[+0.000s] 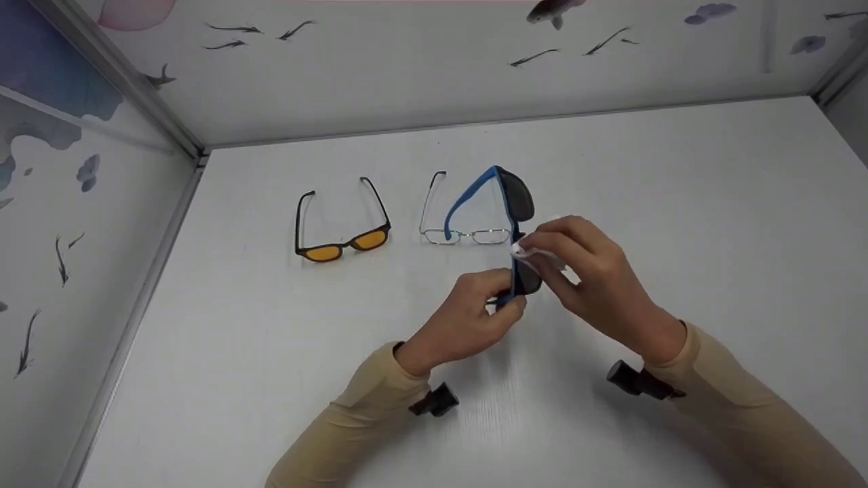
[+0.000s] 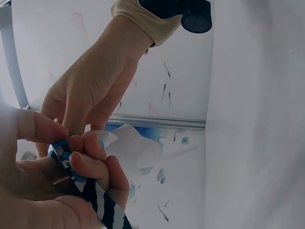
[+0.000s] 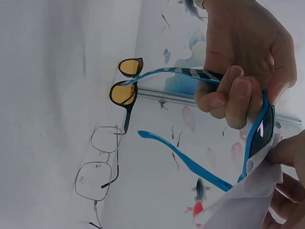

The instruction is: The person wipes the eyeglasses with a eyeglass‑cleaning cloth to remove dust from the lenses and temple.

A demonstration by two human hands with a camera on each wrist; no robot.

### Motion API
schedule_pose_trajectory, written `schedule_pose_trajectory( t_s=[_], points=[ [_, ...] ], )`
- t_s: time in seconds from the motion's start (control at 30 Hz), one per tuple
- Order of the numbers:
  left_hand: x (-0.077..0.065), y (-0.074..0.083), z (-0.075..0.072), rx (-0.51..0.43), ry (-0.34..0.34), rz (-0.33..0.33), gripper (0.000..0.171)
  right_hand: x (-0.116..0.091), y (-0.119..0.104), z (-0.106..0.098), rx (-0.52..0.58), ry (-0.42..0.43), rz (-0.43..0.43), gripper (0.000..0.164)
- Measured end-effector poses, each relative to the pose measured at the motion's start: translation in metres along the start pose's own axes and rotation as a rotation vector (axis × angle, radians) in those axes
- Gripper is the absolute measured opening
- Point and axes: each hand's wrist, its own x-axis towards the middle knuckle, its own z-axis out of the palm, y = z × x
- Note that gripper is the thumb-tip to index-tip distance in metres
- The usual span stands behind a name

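Observation:
Blue-framed sunglasses with dark lenses are held up above the table, their temples unfolded. My left hand grips them at the near end, by the hinge and the striped temple. In my right hand a white cloth is pinched against the frame and lens near the bridge. The right wrist view shows the cloth folded over the lower rim, covering part of the far lens. My left hand has its fingers curled round the temple in the left wrist view.
Black-framed glasses with orange lenses lie on the white table at the left. Thin metal-framed clear glasses lie behind the sunglasses, partly overlapped by them. Patterned panels border the table at the back and left.

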Motion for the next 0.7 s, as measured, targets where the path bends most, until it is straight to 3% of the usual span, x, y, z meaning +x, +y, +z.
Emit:
schedule_pose_trajectory(
  t_s=[0.13,0.23,0.33,0.53,0.7],
  points=[
    [-0.001,-0.001,-0.001,0.018,0.009,-0.003,0.014,-0.009,-0.002,-0.001,0.016,-0.064,-0.07,0.012],
    [-0.001,-0.002,-0.002,0.018,0.022,-0.001,0.012,-0.017,-0.001,-0.001,0.014,-0.08,-0.083,0.017],
    [-0.001,-0.001,-0.002,0.009,0.017,-0.006,0.012,-0.021,0.002,-0.002,-0.011,-0.051,-0.045,0.008],
    [-0.001,0.002,0.002,0.065,-0.059,-0.054,0.014,-0.012,0.007,-0.002,-0.046,0.036,0.073,0.034],
    [0.0,0.003,0.002,0.107,-0.096,-0.066,0.015,-0.003,0.002,-0.003,-0.034,-0.029,0.003,0.039]
  ],
)
